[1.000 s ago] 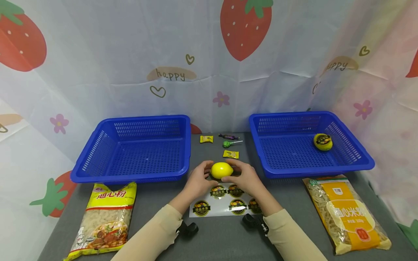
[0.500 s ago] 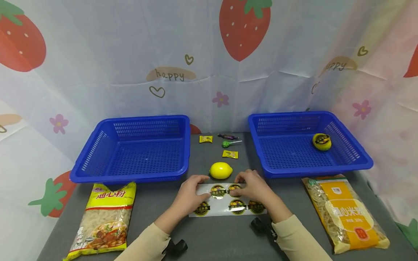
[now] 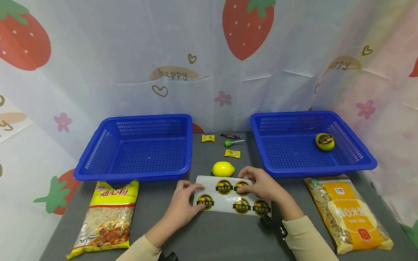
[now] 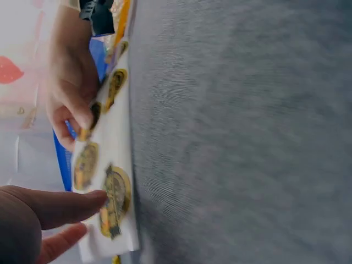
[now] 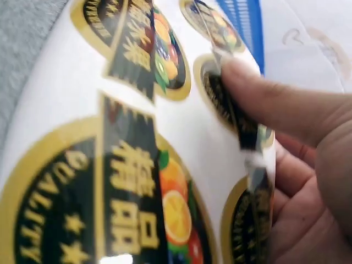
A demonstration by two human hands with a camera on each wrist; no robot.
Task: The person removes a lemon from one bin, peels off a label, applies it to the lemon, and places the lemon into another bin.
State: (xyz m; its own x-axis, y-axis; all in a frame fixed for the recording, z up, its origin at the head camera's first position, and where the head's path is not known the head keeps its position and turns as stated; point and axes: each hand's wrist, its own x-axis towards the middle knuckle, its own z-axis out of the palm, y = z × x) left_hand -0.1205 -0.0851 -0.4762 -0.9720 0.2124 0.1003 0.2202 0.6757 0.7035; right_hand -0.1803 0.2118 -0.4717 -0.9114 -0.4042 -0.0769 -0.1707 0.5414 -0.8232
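Both hands left the lemon (image 3: pixel 223 169); right-hand fingers (image 3: pixel 245 188) pinch a sticker, left fingers (image 3: pixel 196 187) press the crosswise sheet (image 3: pixel 228 197).

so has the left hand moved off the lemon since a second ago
Yes. The left hand has come back toward the person, off the lemon, and now presses the sticker sheet.

1. We are seeing the sticker sheet (image 3: pixel 228 199) only in part: the right hand (image 3: pixel 261 185) is covering its right edge and one sticker.
2. In the right wrist view, the sticker sheet (image 5: pixel 110 137) is running off three edges, and the print is blurring.
3. The left hand (image 4: pixel 33 220) is being cut off at the left wrist picture's corner.
4. The three small wrapped sweets (image 3: pixel 232 153) are showing too small for us to read their wrappers.
5. The noodle packet (image 3: pixel 349 214) is losing its lower corner behind the right sleeve (image 3: pixel 310 239).
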